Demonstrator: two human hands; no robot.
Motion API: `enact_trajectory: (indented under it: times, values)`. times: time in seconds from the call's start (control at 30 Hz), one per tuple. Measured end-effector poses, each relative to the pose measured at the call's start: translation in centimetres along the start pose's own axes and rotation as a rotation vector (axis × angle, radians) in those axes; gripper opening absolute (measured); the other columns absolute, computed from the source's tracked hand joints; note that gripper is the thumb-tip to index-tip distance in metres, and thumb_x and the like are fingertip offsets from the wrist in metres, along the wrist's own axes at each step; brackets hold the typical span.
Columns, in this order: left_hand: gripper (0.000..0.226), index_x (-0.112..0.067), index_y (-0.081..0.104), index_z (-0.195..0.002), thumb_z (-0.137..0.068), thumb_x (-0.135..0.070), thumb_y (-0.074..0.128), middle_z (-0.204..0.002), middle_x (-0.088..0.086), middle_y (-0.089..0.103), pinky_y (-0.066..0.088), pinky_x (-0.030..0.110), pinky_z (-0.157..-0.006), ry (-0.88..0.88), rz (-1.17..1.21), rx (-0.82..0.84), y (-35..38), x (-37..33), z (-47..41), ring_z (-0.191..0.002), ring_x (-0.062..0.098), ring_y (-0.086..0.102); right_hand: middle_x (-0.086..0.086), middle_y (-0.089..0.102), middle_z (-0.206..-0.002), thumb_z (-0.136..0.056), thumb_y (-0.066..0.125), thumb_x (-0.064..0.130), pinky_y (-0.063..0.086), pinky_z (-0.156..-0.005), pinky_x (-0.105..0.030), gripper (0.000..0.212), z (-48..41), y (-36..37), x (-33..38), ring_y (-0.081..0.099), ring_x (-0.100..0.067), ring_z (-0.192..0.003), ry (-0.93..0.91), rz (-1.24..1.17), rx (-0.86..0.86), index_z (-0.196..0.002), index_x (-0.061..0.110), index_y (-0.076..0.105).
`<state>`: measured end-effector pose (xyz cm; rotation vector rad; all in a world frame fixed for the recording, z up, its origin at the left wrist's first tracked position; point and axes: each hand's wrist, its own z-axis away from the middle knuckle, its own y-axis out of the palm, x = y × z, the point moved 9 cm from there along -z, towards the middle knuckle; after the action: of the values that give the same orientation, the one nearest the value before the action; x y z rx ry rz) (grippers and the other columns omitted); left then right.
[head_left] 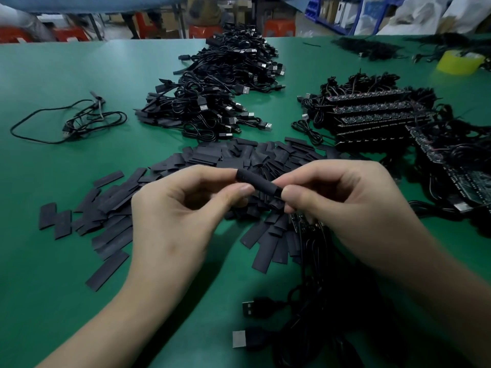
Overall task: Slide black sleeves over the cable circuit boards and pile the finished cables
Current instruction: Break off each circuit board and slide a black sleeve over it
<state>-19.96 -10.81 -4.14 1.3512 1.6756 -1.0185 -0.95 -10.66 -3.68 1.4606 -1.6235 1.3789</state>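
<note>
The left hand (175,205) pinches one end of a black sleeve (256,183) between thumb and forefinger, its other fingers curled loosely. The right hand (345,205) pinches the opposite end with thumb and fingers. The sleeve is held just above the green table (66,261), over a scatter of flat loose sleeves (114,205).

The right palm hides how the cable enters the sleeve. A circuit board (299,221) peeks out beneath that hand, perhaps one of several. Black cables (313,288) trail down from it, blurred.

The sleeve looks rounded and matte, tilted down to the right. The pile of finished cables (212,102) lies farther back.
</note>
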Motion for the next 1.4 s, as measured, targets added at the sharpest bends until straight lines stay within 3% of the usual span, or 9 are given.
enact_trajectory:
  times: [0.23, 0.47, 0.6, 0.67, 0.83, 1.13, 1.3, 1.4]
  values:
    - [0.014, -0.021, 0.077, -0.089, -0.075, -0.025, 0.080, -0.082, -0.016, 0.077, 0.053, 0.009, -0.067, 0.043, -0.076, 0.011, 0.1, -0.5, 0.0, -0.072, -0.003, 0.072, 0.016, 0.075, -0.081, -0.090, 0.074, 0.012, 0.049, -0.066, -0.010, 0.025, 0.4, 0.9, 0.7, 0.071, -0.004, -0.073, -0.087, 0.102, -0.004, -0.103, 0.033, 0.078]
    - [0.017, -0.025, 0.076, -0.086, -0.073, -0.035, 0.080, -0.085, -0.019, 0.076, 0.052, 0.009, -0.071, 0.088, -0.145, 0.041, 0.2, -1.1, -0.2, -0.076, -0.003, 0.072, 0.021, 0.074, -0.087, -0.090, 0.073, 0.012, 0.049, -0.068, -0.012, 0.025, 0.4, 0.8, 1.1, 0.071, -0.006, -0.079, -0.127, 0.163, -0.012, -0.104, 0.032, 0.078]
    - [0.023, -0.022, 0.079, -0.095, -0.074, -0.032, 0.083, -0.084, -0.017, 0.077, 0.056, 0.016, -0.075, 0.120, -0.224, 0.011, -0.1, -1.5, -0.1, -0.081, 0.000, 0.074, 0.025, 0.072, -0.085, -0.092, 0.073, 0.016, 0.046, -0.070, -0.010, 0.021, 0.3, 0.6, 0.8, 0.070, -0.003, -0.082, -0.110, 0.170, -0.032, -0.104, 0.031, 0.079]
    - [0.030, -0.021, 0.078, -0.102, -0.074, -0.032, 0.084, -0.086, -0.015, 0.077, 0.057, 0.020, -0.081, 0.142, -0.250, -0.029, -0.3, -1.8, 0.1, -0.084, 0.002, 0.074, 0.022, 0.074, -0.085, -0.091, 0.074, 0.017, 0.048, -0.070, -0.013, 0.018, 0.3, 0.4, 0.7, 0.070, -0.004, -0.083, -0.097, 0.154, -0.054, -0.102, 0.031, 0.079]
    - [0.042, -0.021, 0.076, -0.110, -0.072, -0.036, 0.086, -0.092, -0.010, 0.077, 0.058, 0.026, -0.087, 0.139, -0.224, -0.002, 0.2, -1.6, 0.4, -0.089, 0.008, 0.075, 0.013, 0.076, -0.086, -0.091, 0.075, 0.021, 0.056, -0.071, -0.038, 0.012, 0.5, 0.2, 0.0, 0.071, -0.014, -0.079, -0.047, 0.137, -0.098, -0.099, 0.028, 0.080]
    - [0.041, -0.028, 0.075, -0.109, -0.072, -0.034, 0.090, -0.094, -0.015, 0.078, 0.057, 0.022, -0.088, 0.029, -0.141, 0.055, 0.8, -0.6, 0.3, -0.090, 0.006, 0.075, 0.010, 0.076, -0.086, -0.090, 0.071, 0.023, 0.053, -0.068, -0.037, 0.015, 0.6, 0.4, 0.3, 0.070, -0.015, -0.077, -0.074, 0.194, -0.079, -0.102, 0.025, 0.080]
    - [0.035, -0.027, 0.073, -0.108, -0.073, -0.028, 0.081, -0.093, -0.016, 0.076, 0.056, 0.020, -0.088, 0.049, -0.197, 0.055, 1.0, -0.9, 0.6, -0.090, 0.006, 0.074, 0.015, 0.073, -0.086, -0.089, 0.075, 0.017, 0.047, -0.068, -0.015, 0.013, 0.9, 0.5, 1.5, 0.068, -0.004, -0.082, -0.158, 0.335, -0.096, -0.101, 0.021, 0.080]
    - [0.034, -0.026, 0.073, -0.106, -0.073, -0.029, 0.079, -0.091, -0.016, 0.075, 0.055, 0.019, -0.087, 0.050, -0.232, 0.049, 1.1, -1.1, 0.6, -0.089, 0.005, 0.073, 0.014, 0.072, -0.086, -0.088, 0.076, 0.016, 0.046, -0.072, -0.012, 0.011, 1.0, 0.7, 2.2, 0.066, 0.000, -0.083, -0.212, 0.409, -0.115, -0.097, 0.018, 0.081]
